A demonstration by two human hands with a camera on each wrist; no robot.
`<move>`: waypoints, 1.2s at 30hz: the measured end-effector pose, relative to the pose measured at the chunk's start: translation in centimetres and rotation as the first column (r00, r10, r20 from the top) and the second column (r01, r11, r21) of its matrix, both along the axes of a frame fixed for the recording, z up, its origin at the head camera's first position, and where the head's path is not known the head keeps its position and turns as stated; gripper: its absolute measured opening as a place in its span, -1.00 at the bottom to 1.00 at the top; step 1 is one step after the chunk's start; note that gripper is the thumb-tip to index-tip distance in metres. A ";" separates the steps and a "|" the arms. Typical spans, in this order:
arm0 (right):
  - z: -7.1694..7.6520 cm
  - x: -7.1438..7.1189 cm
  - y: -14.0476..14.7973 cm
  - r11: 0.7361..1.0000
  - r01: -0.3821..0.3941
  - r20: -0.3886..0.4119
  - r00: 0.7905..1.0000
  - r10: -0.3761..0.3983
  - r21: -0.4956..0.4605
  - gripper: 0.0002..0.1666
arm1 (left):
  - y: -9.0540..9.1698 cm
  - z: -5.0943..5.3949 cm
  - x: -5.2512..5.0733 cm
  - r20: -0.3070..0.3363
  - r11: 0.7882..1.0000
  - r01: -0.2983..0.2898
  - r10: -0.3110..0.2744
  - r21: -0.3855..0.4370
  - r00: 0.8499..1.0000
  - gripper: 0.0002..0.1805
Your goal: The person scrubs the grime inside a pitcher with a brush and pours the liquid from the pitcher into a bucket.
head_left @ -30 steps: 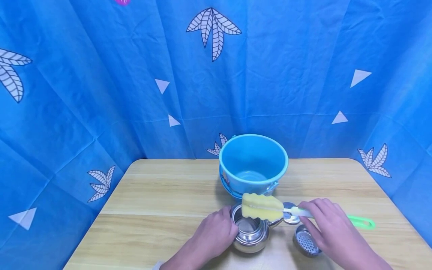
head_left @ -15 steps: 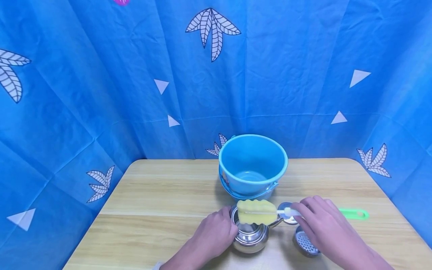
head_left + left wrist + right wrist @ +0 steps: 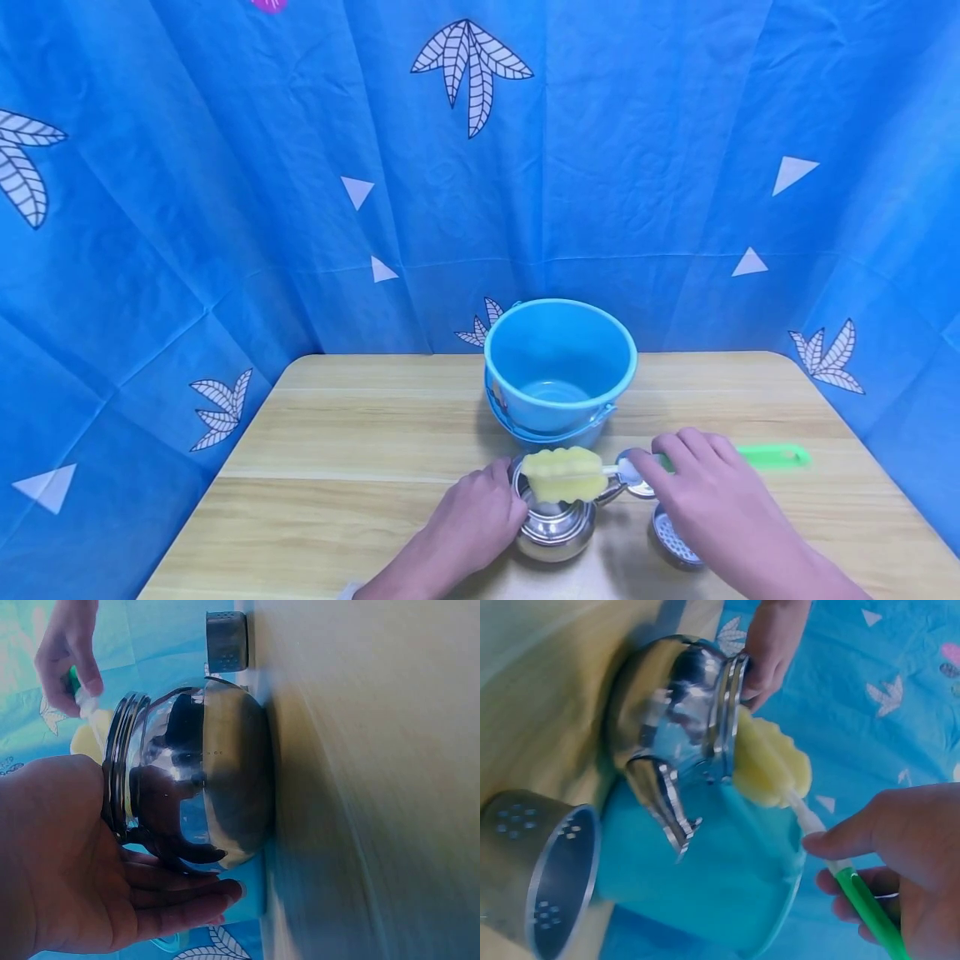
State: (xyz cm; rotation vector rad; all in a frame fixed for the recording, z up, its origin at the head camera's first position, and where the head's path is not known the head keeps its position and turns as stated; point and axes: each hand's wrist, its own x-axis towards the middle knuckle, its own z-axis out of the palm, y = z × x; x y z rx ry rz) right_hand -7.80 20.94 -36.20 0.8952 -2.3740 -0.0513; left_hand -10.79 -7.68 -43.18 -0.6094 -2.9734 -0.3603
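A shiny metal teapot [image 3: 553, 542] stands on the table, its spout toward the right. My left hand [image 3: 474, 518] holds its left side at the rim; in the left wrist view the fingers of that hand [image 3: 82, 862] curve around the pot [image 3: 202, 772]. My right hand [image 3: 712, 500] pinches the white and green handle [image 3: 772, 456] of a sponge brush. The yellow sponge head [image 3: 565, 475] is over the pot's mouth; in the right wrist view the sponge [image 3: 772, 761] is at the opening, its near end hidden behind the rim.
A light blue bucket [image 3: 558, 400] stands just behind the pot. A perforated metal strainer [image 3: 672, 537] is right of the pot, partly below my right hand. A round metal lid [image 3: 641, 490] lies behind it. Blue patterned cloth [image 3: 637, 167] hangs around the wooden table [image 3: 337, 433].
The brush in my right hand has shifted left and its sponge has dropped lower over the pot's mouth. My left hand stays on the pot.
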 end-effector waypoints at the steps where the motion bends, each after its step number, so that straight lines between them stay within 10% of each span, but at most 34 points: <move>1: 0.2 0.0 -0.2 1.000 -0.010 -0.013 1.000 0.010 0.009 -0.40 | 0.0 0.0 0.0 0.000 1.000 0.000 0.000 0.000 1.000 -0.47; 18: 2.0 -1.1 -3.7 0.980 -0.141 -0.188 0.968 0.166 0.139 -0.47 | -0.1 0.1 0.1 -0.015 1.000 0.003 -0.002 0.028 1.000 -0.56; 25: 2.2 -1.7 -4.8 0.958 -0.123 -0.151 0.975 0.165 0.259 -0.78 | 0.0 0.0 -0.1 -0.018 0.999 0.014 -0.013 0.041 1.000 -0.55; 36: 1.8 -3.2 -5.9 0.939 -0.156 -0.120 0.972 0.201 0.308 -0.73 | -0.1 -0.1 -0.1 -0.031 0.999 0.024 -0.023 0.030 0.999 -0.54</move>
